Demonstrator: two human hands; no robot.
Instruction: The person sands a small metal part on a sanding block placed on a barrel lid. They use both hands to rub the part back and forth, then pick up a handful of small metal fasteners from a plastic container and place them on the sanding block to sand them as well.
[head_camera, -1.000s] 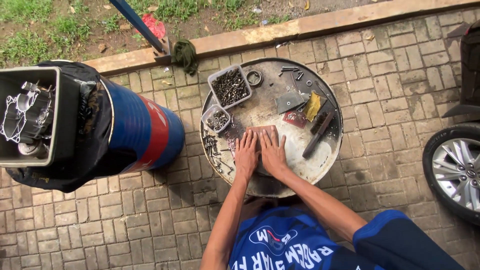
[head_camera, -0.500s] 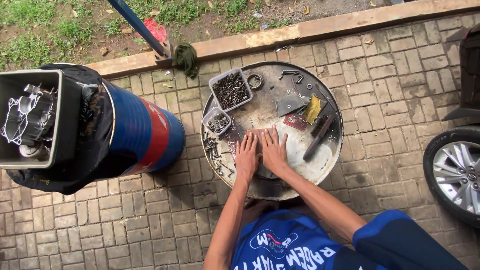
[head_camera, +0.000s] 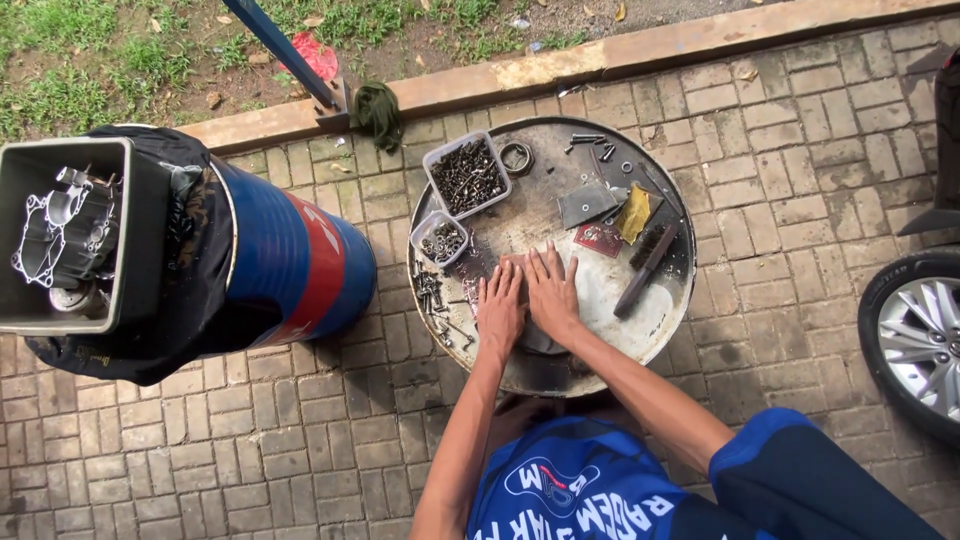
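Round metal tray (head_camera: 640, 330) w/ screw tubs (head_camera: 467, 176), brush (head_camera: 648, 268), loose bolts (head_camera: 432, 296).

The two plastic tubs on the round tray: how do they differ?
The larger tub sits farther from the hands, near the tray rim's far side; the smaller tub sits nearer the left hand. The larger is heaped with dark hardware; the smaller holds less. Both are clear, rectangular, upright and open-topped.

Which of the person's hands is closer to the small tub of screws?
Left. The left hand lies just below-right of the small tub; the right hand rests beside it, farther right.
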